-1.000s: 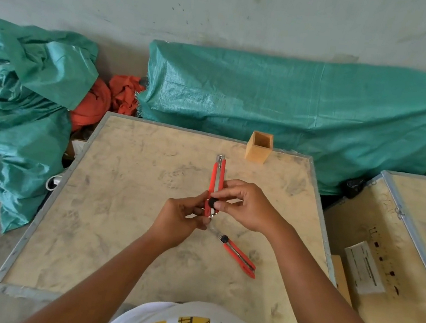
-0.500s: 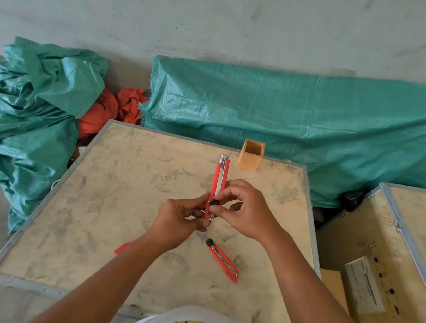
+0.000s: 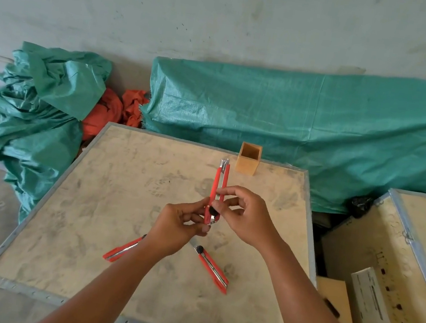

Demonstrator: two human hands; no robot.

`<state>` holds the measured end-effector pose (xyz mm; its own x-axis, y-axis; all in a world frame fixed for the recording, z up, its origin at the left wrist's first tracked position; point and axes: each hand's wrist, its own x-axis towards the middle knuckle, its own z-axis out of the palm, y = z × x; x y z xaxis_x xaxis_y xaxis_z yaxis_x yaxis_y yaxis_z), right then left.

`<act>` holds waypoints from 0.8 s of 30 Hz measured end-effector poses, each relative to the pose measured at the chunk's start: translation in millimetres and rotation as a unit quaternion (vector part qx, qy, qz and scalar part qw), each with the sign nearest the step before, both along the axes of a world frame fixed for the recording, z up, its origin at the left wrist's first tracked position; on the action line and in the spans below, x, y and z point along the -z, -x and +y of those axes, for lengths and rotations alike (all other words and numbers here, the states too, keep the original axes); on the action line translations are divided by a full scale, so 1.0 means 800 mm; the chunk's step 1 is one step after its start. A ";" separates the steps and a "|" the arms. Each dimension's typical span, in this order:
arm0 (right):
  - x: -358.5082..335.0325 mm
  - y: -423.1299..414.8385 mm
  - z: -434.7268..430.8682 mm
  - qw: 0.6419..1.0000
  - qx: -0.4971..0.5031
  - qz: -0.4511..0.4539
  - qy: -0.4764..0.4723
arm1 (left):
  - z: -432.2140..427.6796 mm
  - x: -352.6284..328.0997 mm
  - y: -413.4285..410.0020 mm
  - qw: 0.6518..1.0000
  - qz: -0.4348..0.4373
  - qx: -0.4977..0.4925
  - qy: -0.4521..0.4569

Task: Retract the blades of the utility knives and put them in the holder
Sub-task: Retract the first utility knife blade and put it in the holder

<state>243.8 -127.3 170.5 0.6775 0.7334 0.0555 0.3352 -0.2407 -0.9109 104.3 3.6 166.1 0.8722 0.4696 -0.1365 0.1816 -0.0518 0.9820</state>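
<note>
I hold a red utility knife (image 3: pixel 219 181) upright above the table (image 3: pixel 107 201), its metal tip pointing away from me. My left hand (image 3: pixel 179 229) grips its lower end. My right hand (image 3: pixel 243 216) pinches it at the black slider. A second red knife (image 3: pixel 211 269) lies on the table below my hands, with a bit of blade showing at its upper left end. A third red knife (image 3: pixel 123 248) lies to the left, partly hidden by my left forearm. The small wooden holder (image 3: pixel 248 158) stands upright near the table's far edge, right of the held knife's tip.
Green tarpaulin (image 3: pixel 307 128) covers a bulk behind the table, and more (image 3: pixel 33 108) is heaped at the left with orange cloth (image 3: pixel 116 112). A wooden crate (image 3: pixel 396 269) with a white box (image 3: pixel 369 297) stands to the right. The table has a metal rim.
The view has tilted up and the third knife at the left has come into sight. Both hands stay on the held knife; less blade shows at its tip than a second ago.
</note>
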 end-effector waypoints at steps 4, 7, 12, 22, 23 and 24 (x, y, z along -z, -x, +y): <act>0.005 -0.036 0.007 0.999 0.050 0.018 -0.007 | 0.009 0.005 -0.034 1.000 0.020 0.011 -0.018; 0.007 -0.071 0.018 0.997 0.069 0.019 -0.006 | 0.021 0.009 -0.074 0.997 0.042 0.030 -0.052; 0.014 -0.150 0.037 0.993 0.108 0.039 -0.008 | 0.052 0.019 -0.164 0.994 0.040 0.062 -0.086; 0.069 -0.318 0.093 0.976 0.216 0.010 -0.016 | 0.122 0.078 -0.361 0.980 0.093 0.064 -0.161; 0.079 -0.331 0.100 0.973 0.230 -0.004 -0.015 | 0.126 0.085 -0.377 0.976 0.113 0.057 -0.176; 0.090 -0.342 0.105 0.970 0.243 -0.018 -0.011 | 0.129 0.092 -0.392 0.970 0.138 0.059 -0.191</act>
